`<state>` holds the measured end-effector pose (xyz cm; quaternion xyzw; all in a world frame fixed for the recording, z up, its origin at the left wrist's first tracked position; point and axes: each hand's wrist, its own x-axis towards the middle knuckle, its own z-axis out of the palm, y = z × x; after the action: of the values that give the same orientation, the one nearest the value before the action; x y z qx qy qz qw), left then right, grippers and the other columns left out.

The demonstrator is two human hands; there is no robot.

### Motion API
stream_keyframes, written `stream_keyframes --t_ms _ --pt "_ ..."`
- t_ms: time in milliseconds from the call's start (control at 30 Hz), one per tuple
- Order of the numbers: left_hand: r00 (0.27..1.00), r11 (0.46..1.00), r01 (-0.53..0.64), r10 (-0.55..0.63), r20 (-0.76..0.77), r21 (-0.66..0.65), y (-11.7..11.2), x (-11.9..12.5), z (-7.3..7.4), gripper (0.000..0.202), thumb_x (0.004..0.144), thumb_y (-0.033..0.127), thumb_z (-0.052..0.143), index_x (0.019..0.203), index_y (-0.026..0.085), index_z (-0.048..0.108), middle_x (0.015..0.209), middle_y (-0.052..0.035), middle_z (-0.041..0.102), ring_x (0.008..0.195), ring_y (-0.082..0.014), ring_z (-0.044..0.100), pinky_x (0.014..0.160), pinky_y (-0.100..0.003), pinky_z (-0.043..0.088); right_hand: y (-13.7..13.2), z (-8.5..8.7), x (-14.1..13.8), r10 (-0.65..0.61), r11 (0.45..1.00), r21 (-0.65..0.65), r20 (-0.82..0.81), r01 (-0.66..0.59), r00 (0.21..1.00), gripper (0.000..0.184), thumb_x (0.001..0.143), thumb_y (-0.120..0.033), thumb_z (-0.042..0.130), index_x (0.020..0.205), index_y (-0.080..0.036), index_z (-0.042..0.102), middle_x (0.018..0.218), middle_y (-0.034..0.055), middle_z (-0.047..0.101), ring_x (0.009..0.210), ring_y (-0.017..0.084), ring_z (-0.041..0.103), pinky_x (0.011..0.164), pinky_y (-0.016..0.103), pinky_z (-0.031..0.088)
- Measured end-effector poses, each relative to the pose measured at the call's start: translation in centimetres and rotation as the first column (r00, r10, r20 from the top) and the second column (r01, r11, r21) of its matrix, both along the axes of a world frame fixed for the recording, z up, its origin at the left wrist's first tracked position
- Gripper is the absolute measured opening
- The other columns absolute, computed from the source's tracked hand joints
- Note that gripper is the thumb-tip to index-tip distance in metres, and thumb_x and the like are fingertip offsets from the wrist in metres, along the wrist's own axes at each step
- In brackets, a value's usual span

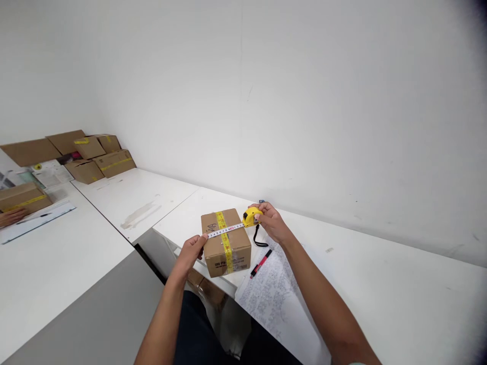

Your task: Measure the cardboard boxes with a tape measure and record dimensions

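A small cardboard box (213, 256) with yellow printed tape sits at the front edge of the white table. Across its top stretches the white blade of a yellow tape measure (251, 217). My right hand (273, 223) grips the tape measure's case at the box's right side, and a black wrist strap (260, 243) hangs from it. At the box's left edge, my left hand (191, 251) pinches the blade's end between thumb and fingers. Just right of the box, a red and black pen (261, 263) lies on sheets of paper (279, 309) covered in writing.
Several cardboard boxes (114, 163) are stacked against the wall at the far left. Nearer, another person's hand (13, 217) rests by a taped box (28, 196) and a clipboard (57, 215). The white table (380, 284) runs along the wall. Brown boxes (211, 291) stand below the table.
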<state>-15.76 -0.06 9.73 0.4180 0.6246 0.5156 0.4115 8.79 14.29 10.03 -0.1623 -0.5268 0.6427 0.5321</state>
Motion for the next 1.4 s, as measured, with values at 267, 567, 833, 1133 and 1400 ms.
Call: stream_keyframes --t_ms 267,567,833,1133,1400 --pt "0.999 0.993 -0.047 0.049 -0.017 0.108 -1.2 0.3 -1.0 0.037 0.079 0.05 0.05 0.058 0.02 0.047 0.049 0.0048 0.042 0.05 -0.0121 0.039 0.052 -0.025 0.031 -1.6 1.3 -0.1 -0.009 1.0 -0.004 0.037 0.009 0.999 0.041 0.059 -0.034 0.088 0.085 -0.023 0.059 0.103 0.0049 0.071 0.092 0.019 0.066 0.082 0.034 0.053" --pt "0.995 0.99 -0.044 0.031 0.097 0.137 -9.8 4.3 -0.2 0.045 0.084 0.059 0.052 0.066 0.018 0.052 0.056 0.0034 0.045 0.051 -0.0094 0.036 0.052 -0.024 0.029 -9.4 3.0 1.8 -0.049 0.961 0.276 0.246 -0.022 0.968 0.044 0.058 -0.026 0.088 0.099 -0.028 0.072 0.109 0.0138 0.072 0.099 0.033 0.07 0.077 0.042 0.064" --pt "0.61 0.84 0.289 -0.531 0.588 0.46 -13.4 10.7 0.8 0.077 0.074 0.075 0.056 0.13 0.022 0.053 0.115 -0.0117 0.06 0.106 -0.0242 0.058 0.091 -0.037 0.044 -19.4 5.5 0.1 -0.122 0.461 0.832 0.403 -0.308 0.907 0.065 0.083 -0.011 0.066 0.136 -0.045 0.051 0.118 0.0001 0.07 0.106 0.023 0.069 0.093 0.037 0.058" --pt "0.964 0.914 0.267 -0.253 -0.085 0.306 -9.9 10.8 -3.8 0.061 0.076 0.042 0.074 0.131 0.027 0.051 0.121 -0.0107 0.06 0.112 -0.0276 0.057 0.099 -0.042 0.044 -12.2 -0.1 6.4 -0.669 0.71 0.695 0.618 0.11 0.413 0.035 0.097 -0.023 0.043 0.128 -0.024 0.059 0.102 0.011 0.07 0.095 0.026 0.066 0.085 0.039 0.051" --pt "0.612 0.78 0.61 -0.355 -0.707 0.137 -3.8 9.7 -6.7 0.055 0.083 0.038 0.065 0.134 0.024 0.05 0.128 -0.0105 0.06 0.121 -0.0281 0.053 0.105 -0.045 0.041 -5.5 -7.0 6.3 -0.552 0.805 0.536 0.834 -0.256 0.007 0.036 0.093 -0.022 0.048 0.125 -0.03 0.062 0.099 0.0066 0.069 0.079 0.021 0.065 0.067 0.027 0.044"
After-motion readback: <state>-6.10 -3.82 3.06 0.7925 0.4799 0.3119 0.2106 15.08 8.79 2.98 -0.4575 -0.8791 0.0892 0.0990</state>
